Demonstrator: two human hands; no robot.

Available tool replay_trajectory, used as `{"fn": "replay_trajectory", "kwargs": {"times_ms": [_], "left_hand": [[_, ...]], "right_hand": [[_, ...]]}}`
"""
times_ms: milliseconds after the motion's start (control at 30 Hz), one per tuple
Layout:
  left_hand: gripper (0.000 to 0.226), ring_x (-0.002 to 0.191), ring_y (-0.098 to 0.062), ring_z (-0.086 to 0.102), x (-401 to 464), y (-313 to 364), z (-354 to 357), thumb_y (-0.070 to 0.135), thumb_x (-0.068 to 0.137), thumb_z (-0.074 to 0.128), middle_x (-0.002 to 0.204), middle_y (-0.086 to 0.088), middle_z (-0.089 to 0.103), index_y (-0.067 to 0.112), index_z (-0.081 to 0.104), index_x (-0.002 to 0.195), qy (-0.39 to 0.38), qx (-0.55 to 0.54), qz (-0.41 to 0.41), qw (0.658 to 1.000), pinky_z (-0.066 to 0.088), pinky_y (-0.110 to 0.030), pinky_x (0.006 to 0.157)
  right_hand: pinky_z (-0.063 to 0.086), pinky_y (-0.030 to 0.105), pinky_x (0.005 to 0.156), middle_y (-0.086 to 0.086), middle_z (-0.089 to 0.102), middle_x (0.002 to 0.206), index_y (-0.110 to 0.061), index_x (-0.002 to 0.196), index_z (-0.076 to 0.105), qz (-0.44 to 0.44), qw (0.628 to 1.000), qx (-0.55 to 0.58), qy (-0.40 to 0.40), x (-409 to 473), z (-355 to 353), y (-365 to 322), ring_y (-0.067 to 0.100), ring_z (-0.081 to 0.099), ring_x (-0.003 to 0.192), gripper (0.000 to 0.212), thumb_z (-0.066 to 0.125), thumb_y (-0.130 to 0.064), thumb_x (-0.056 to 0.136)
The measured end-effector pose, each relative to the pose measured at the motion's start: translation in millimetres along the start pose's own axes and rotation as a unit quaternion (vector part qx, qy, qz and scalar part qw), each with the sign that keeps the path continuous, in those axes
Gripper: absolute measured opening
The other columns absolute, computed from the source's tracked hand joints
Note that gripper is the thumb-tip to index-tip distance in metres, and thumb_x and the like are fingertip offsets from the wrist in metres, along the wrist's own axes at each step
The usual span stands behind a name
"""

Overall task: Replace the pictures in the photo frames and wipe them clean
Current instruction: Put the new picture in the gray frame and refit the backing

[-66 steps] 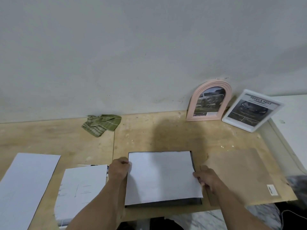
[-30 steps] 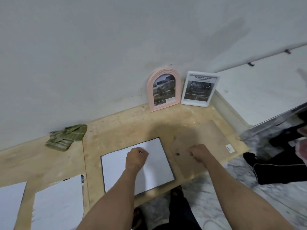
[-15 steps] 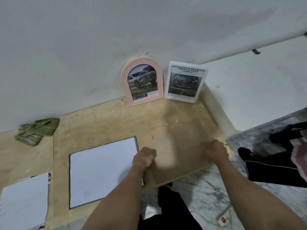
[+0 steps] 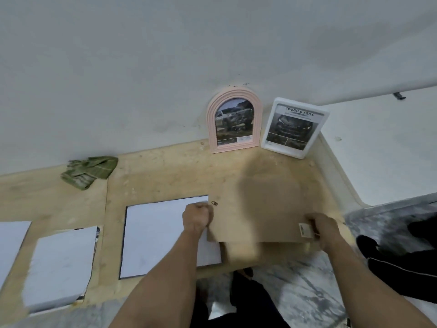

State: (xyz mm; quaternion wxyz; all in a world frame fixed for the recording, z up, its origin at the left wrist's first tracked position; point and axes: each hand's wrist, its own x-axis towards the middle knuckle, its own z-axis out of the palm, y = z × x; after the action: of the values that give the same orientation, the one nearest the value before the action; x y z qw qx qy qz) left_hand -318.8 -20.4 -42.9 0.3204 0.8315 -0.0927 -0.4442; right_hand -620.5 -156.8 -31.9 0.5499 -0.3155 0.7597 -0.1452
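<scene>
A brown backing board (image 4: 260,209) is lifted a little off the wooden table (image 4: 165,176). My left hand (image 4: 197,217) grips its left edge and my right hand (image 4: 324,229) grips its right near corner by a small label. Left of the board a black frame lies face down with a white sheet (image 4: 160,235) on it. A pink arched frame (image 4: 234,121) and a white rectangular frame (image 4: 294,130), both holding car pictures, lean on the wall at the back.
A green cloth (image 4: 89,171) lies crumpled at the back left. Two more white sheets (image 4: 59,266) lie at the near left. The table's near edge runs under the board, with marbled floor and dark clothing (image 4: 402,256) below to the right.
Both hands left the white sheet on the black frame, moved right, took hold of the brown board and raised it off the table. The view swung right, then back.
</scene>
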Motion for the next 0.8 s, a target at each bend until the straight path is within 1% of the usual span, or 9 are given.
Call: {"fn": "replay_trajectory", "kwargs": {"times_ms": [67,167,267,333,367,433,500,667,800], "left_hand": [[0.020,0.094,-0.033,0.070,14,-16,-35,0.018,0.077,0.059,0.092,-0.012,0.077,0.015,0.078,0.076,0.029,0.003,0.004,1.000,0.059,-0.044,0.087],[0.020,0.096,-0.036,0.068,21,-57,-111,0.012,0.085,0.060,0.099,-0.012,0.076,0.019,0.079,0.087,0.078,-0.014,-0.003,0.997,0.058,-0.050,0.089],[0.017,0.085,-0.037,0.070,16,-98,-174,0.007,0.087,0.063,0.082,-0.012,0.076,0.009,0.079,0.090,0.121,-0.032,-0.021,0.992,0.059,-0.052,0.082],[0.019,0.081,-0.036,0.069,14,-117,-200,0.006,0.087,0.062,0.075,-0.009,0.076,0.013,0.076,0.076,0.128,-0.033,-0.037,0.990,0.060,-0.047,0.079],[0.020,0.085,-0.036,0.069,14,-125,-208,0.006,0.087,0.062,0.084,-0.011,0.077,0.016,0.075,0.075,0.132,-0.026,-0.039,0.990,0.059,-0.047,0.083],[0.019,0.095,-0.038,0.067,14,-136,-221,0.007,0.087,0.060,0.103,-0.015,0.074,0.015,0.078,0.089,0.138,-0.019,-0.046,0.989,0.058,-0.050,0.089],[0.021,0.096,-0.037,0.067,21,-148,-224,0.008,0.086,0.062,0.105,-0.015,0.074,0.012,0.079,0.097,0.138,-0.023,-0.042,0.989,0.058,-0.049,0.089],[0.018,0.099,-0.033,0.068,15,-148,-220,0.009,0.082,0.070,0.108,-0.011,0.075,0.015,0.079,0.096,0.119,-0.031,-0.043,0.991,0.057,-0.044,0.092],[0.021,0.109,-0.033,0.065,20,-146,-216,0.006,0.084,0.070,0.113,-0.010,0.073,0.009,0.078,0.104,0.122,-0.032,-0.031,0.992,0.050,-0.040,0.101]], "right_hand": [[0.040,0.029,0.053,0.014,0.058,0.070,-0.004,0.071,0.057,-0.018,0.999,0.014,-0.029,-19,32,-2,0.026,0.054,0.060,0.017,0.060,-0.007,0.088],[0.044,0.030,0.056,0.014,0.061,0.071,-0.006,0.071,0.061,-0.033,0.996,-0.027,-0.080,-52,91,8,0.026,0.057,0.060,0.016,0.061,-0.009,0.087],[0.047,0.031,0.059,0.013,0.062,0.072,-0.008,0.075,0.063,-0.051,0.986,-0.075,-0.140,-80,143,20,0.025,0.057,0.063,0.015,0.060,-0.009,0.089],[0.045,0.030,0.058,0.012,0.061,0.069,-0.011,0.070,0.061,-0.064,0.979,-0.117,-0.155,-91,170,31,0.023,0.056,0.062,0.019,0.059,-0.005,0.088],[0.044,0.029,0.057,0.011,0.060,0.068,-0.012,0.069,0.059,-0.064,0.976,-0.133,-0.158,-97,180,37,0.022,0.055,0.060,0.021,0.059,-0.003,0.087],[0.045,0.035,0.060,0.012,0.058,0.069,-0.013,0.067,0.054,-0.069,0.974,-0.158,-0.146,-106,196,49,0.023,0.054,0.062,0.022,0.058,-0.002,0.086],[0.046,0.037,0.065,0.014,0.057,0.073,-0.012,0.068,0.053,-0.061,0.975,-0.170,-0.126,-111,201,58,0.025,0.054,0.068,0.020,0.057,-0.002,0.084],[0.042,0.033,0.063,0.014,0.055,0.074,-0.013,0.069,0.052,-0.042,0.983,-0.154,-0.094,-113,201,71,0.025,0.052,0.069,0.020,0.056,0.000,0.084],[0.039,0.033,0.062,0.012,0.051,0.073,-0.013,0.068,0.047,-0.048,0.982,-0.155,-0.093,-115,204,69,0.024,0.048,0.066,0.024,0.054,0.004,0.085]]}}
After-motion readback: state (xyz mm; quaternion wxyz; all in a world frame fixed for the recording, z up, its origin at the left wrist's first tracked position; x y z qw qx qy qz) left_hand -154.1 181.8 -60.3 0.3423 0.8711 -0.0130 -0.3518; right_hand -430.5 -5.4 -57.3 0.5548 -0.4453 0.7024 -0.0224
